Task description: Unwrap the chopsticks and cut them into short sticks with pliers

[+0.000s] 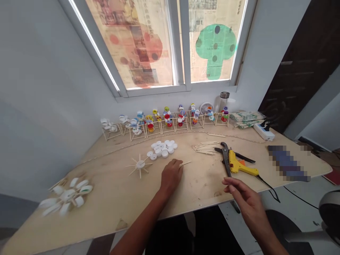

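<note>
My left hand [171, 175] rests on the plywood desk [111, 198], pinching a thin wooden stick [186, 163] that pokes out past the fingertips. To its left lie a pile of white bottle caps [162, 148] and a star of sticks around a white cap [140, 164]. My right hand [244, 194] hangs open at the desk's front edge, holding nothing. Just beyond its fingers lie a yellow glue gun [240, 164] and black-handled scissors [225, 156]. A bundle of loose sticks [205, 147] sits behind them.
A wheel of white caps [66, 196] sits at the far left. Stick-framed cap models [162, 120] line the back edge, with a glass jar [224, 102], wrapped stick bundles [247, 119] and a power strip [262, 131] at the right. A cable trails off the front edge.
</note>
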`<action>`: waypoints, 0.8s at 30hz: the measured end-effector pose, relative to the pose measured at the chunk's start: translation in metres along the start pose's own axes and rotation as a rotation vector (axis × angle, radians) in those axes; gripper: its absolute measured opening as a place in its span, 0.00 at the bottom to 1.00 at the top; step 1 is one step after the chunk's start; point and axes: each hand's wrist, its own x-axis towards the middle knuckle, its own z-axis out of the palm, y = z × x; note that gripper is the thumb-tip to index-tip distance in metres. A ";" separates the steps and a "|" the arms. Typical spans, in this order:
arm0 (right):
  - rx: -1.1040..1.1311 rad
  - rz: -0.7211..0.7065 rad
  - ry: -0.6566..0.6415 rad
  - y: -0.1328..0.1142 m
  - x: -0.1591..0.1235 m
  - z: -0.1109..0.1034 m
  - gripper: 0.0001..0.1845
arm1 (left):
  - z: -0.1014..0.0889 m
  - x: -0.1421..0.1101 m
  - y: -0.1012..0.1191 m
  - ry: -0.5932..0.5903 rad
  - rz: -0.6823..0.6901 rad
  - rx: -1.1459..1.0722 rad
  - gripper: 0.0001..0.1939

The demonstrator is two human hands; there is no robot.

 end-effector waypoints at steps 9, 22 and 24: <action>-0.087 -0.009 -0.179 0.017 -0.003 0.031 0.16 | 0.018 0.029 -0.001 0.010 0.019 0.021 0.04; -0.054 -0.171 -0.270 0.013 0.007 0.060 0.15 | 0.020 0.025 -0.006 0.122 0.091 -0.063 0.09; -0.049 -0.171 -0.255 0.012 0.013 0.056 0.15 | 0.022 0.026 -0.009 0.140 0.082 -0.117 0.08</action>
